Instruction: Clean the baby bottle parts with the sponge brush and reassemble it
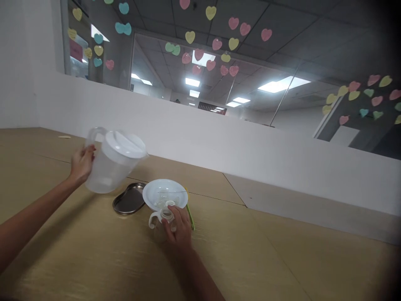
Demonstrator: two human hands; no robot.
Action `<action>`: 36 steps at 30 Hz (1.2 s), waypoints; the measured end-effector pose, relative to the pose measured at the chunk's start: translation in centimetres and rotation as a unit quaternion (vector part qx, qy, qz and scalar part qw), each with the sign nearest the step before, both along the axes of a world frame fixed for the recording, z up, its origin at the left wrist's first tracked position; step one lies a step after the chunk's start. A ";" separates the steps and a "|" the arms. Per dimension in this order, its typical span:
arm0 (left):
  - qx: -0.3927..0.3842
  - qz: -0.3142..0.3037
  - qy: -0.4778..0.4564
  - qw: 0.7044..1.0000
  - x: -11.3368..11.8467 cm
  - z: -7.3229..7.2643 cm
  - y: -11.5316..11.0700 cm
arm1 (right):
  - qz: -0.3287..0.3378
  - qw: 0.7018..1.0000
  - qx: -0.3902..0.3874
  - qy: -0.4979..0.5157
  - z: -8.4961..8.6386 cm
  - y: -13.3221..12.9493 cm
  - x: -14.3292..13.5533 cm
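Note:
My left hand (82, 162) is closed around the handle of a translucent plastic pitcher (109, 169) with a white lid. The pitcher is raised above the table at the left, tilted with its spout toward the right, and slightly blurred. My right hand (181, 228) is wrapped round a small clear bottle with white curved handles (166, 215), its round mouth uncovered. A small white ring-like piece (170, 203) shows at my right fingertips; I cannot tell whether they hold it. Just beyond is a white bowl (148, 193) with clear contents that I cannot make out.
A kidney-shaped metal tray (129, 201) lies left of the bowl. A green and yellow stick-like item (191, 217) sticks out at the bowl's right. The tan tabletop (244, 259) meets a low white wall (200, 140) under a window with heart-shaped notes.

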State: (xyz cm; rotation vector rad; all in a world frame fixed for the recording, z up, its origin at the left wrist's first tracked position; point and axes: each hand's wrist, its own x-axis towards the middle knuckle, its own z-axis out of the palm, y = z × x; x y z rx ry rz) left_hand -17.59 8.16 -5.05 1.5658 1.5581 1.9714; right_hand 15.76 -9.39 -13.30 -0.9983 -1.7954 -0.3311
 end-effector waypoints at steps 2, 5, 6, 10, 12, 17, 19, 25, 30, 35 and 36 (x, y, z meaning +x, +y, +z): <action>0.001 -0.027 0.024 0.999 1.1 2.1 -1.3 | 0.003 1.000 -0.001 0.004 0.1 0.0 -0.2; 0.036 -0.068 0.161 0.984 3.8 4.9 -3.7 | 0.005 1.000 -0.002 0.006 0.1 0.0 -0.3; 0.057 -0.082 0.214 0.972 4.8 5.6 -4.5 | 0.005 1.000 -0.003 0.005 0.1 0.1 -0.3; 0.114 -0.108 0.352 0.923 8.3 6.5 -6.2 | -0.004 1.000 -0.005 0.000 -0.2 0.1 -0.3; 0.132 -0.108 0.405 0.898 9.4 6.3 -6.4 | -0.012 1.000 -0.004 -0.002 -0.3 0.2 -0.3; 0.170 -0.082 0.515 0.836 10.8 5.8 -6.5 | -0.027 1.000 -0.007 -0.008 -0.1 0.1 -0.5; 0.177 -0.076 0.537 0.821 11.1 5.8 -6.5 | -0.029 1.000 -0.008 -0.008 0.0 0.0 -0.6; 0.166 -0.078 0.529 0.829 10.5 5.6 -6.2 | -0.034 0.999 0.003 -0.008 0.0 0.0 -0.6; 0.098 -0.097 0.413 0.900 9.1 6.1 -6.6 | -0.034 0.999 0.011 -0.004 0.0 0.0 -0.7; 0.093 -0.139 0.324 0.931 8.1 7.0 -9.0 | -0.050 0.999 0.008 0.012 0.1 -0.1 -0.8; 0.092 -0.150 0.322 0.930 8.0 7.1 -9.5 | -0.054 0.998 0.009 0.018 0.1 -0.1 -0.8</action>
